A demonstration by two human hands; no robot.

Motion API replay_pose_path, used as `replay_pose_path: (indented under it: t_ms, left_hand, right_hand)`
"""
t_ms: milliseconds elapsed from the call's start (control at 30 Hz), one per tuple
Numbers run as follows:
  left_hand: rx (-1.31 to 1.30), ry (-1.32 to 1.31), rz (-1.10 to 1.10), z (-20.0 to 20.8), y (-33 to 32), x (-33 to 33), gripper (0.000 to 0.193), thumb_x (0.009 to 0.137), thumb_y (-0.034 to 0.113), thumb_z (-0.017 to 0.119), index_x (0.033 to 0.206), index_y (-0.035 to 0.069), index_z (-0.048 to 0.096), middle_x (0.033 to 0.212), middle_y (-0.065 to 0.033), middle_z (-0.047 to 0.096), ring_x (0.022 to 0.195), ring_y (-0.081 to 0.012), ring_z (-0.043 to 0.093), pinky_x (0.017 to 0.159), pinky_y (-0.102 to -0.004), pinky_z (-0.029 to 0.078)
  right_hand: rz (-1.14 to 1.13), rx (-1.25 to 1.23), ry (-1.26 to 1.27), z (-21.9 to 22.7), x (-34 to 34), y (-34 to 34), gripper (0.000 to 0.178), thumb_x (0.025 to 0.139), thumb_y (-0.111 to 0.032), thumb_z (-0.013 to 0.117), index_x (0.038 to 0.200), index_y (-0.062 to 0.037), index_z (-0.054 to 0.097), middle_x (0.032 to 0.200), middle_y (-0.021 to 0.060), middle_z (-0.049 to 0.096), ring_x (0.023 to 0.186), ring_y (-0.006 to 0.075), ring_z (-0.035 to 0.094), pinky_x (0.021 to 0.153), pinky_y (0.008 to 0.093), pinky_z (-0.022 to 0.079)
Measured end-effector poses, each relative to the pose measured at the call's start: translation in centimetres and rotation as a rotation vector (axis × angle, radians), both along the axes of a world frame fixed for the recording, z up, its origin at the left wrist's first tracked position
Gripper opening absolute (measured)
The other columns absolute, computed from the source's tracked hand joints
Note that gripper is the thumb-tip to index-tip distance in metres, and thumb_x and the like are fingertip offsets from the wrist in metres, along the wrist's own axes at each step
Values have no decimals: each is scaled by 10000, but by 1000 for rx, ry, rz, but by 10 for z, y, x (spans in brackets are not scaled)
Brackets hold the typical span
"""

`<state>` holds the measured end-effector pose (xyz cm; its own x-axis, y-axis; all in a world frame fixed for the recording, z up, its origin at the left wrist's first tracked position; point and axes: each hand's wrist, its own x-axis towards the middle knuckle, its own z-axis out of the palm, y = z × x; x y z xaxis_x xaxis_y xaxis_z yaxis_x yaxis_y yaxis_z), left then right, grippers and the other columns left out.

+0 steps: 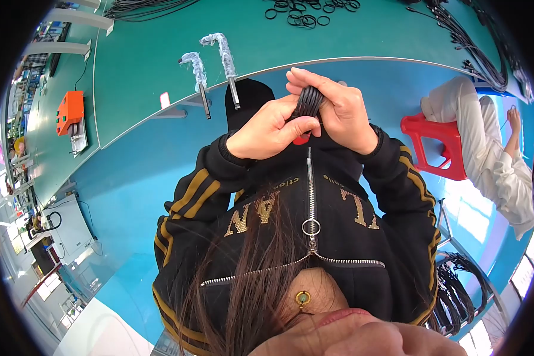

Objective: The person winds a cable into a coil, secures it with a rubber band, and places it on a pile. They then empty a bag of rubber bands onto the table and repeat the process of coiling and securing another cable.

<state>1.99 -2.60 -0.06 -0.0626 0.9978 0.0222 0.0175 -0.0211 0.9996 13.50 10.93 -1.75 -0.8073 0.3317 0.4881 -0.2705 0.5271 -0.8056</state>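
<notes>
Both hands meet in front of the chest, near the curved edge of the green table point(148, 65); the left hand point(267, 127) and the right hand point(338, 113) are each clamped on a coiled bundle of black cable point(307, 101) held between them; two wrapped metal posts point(225, 59) stand just beyond; loose black rubber rings point(305, 15) lie far off; an orange box point(70, 111) sits far left.

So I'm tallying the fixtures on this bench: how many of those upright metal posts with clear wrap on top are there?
2. Both stand at the green table's near edge: one wrapped post to the left, the other wrapped post just right of it, beyond the hands. None look hidden.
</notes>
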Motion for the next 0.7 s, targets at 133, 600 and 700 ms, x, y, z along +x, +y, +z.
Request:
replay_pose_path:
  t_ms: [133, 600, 700]
  left_hand:
    - [-51, -23, -15, 0, -1, -1, 145, 923, 145, 563, 892, 11, 608, 884, -58, 570, 749, -140, 550, 710, -278, 466]
    - [-30, 31, 0, -12, -1, -2, 149, 939, 120, 528, 944, -23, 569, 1016, -80, 509, 802, -153, 565, 718, -274, 477]
    - [-61, -23, 22, -3, -2, 6, 148, 938, 103, 519, 957, -36, 566, 1037, -92, 501, 828, -167, 572, 713, -291, 484]
  right_hand:
    - [28, 54, -58, 8, 1, 2, 487, 748, 104, 556, 1222, -8, 553, 1047, 163, 670, 943, 272, 676, 794, 314, 542]
    - [465, -761, -189, -2, 6, 14, 478, 881, -162, 590, 1318, -11, 468, 1338, 154, 506, 1216, 263, 514, 967, 329, 425]
    - [465, -726, -259, 0, 4, 2, 498, 893, -206, 581, 1334, -13, 452, 1379, 137, 466, 1305, 281, 399, 1022, 348, 367]
